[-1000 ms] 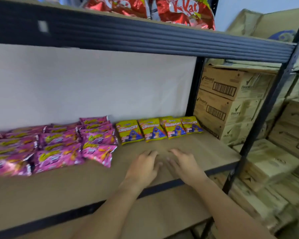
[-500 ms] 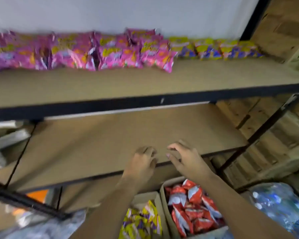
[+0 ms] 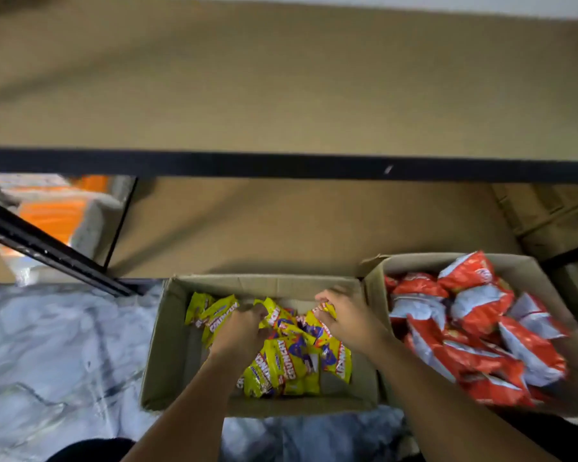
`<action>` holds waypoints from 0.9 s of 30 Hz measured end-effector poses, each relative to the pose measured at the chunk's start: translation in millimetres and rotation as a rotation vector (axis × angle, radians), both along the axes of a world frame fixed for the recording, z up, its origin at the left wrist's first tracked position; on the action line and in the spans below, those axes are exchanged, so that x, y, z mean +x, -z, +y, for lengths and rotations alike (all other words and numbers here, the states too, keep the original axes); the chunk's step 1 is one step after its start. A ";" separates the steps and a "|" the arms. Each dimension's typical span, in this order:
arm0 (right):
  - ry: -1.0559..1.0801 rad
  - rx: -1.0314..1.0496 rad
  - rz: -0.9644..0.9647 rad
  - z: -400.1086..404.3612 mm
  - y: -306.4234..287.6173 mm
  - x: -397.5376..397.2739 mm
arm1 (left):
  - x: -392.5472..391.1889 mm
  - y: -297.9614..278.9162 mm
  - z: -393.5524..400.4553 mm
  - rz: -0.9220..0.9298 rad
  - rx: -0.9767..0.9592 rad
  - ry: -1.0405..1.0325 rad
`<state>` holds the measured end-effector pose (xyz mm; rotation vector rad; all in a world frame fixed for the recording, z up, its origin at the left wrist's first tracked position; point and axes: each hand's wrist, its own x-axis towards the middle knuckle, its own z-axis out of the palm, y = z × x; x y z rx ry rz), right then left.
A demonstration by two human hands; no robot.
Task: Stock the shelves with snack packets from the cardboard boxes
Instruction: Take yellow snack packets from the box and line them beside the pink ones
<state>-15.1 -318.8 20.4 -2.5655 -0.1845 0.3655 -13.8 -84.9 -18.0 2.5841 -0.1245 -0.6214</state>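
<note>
Head cam is looking straight down past two brown board shelves (image 3: pixel 281 95) with black metal front rails, onto stuff sitting on a grey-white marbled floor (image 3: pixel 64 345). Far left, behind a slanted black frame bar, there's something orange and white (image 3: pixel 57 211), too blurry to say what it is.

Moving right, an open brown cardboard box (image 3: pixel 167 345) sits on the floor just in front of the lower shelf, part-filled with yellow "Crunchy" snack packets (image 3: pixel 291 365) piled loosely toward its middle and right side. Both hands are down in that box. The left hand (image 3: pixel 237 331) has its fingers curled into the heap, bunched round a yellow packet near the top edge. The right hand (image 3: pixel 351 321) is just beside it, fingers (image 3: pixel 327 300) bent and pinching the corner of another yellow packet near the box's back wall.

Right next to that, touching it, is a second open brown cardboard box (image 3: pixel 374 278) stuffed full with red and white snack bags (image 3: pixel 474 331) heaped above its rim.
</note>
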 end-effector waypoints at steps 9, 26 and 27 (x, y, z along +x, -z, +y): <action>-0.325 -0.164 0.324 46.2 163.5 -3.3 | -41.0 148.0 25.1 0.351 0.108 -0.293; -0.255 -0.130 0.265 50.7 206.4 -5.0 | -43.7 174.7 7.1 0.304 -0.152 -0.584; -0.231 -0.119 0.278 45.5 202.9 -1.3 | -43.6 170.4 4.9 0.272 -0.181 -0.597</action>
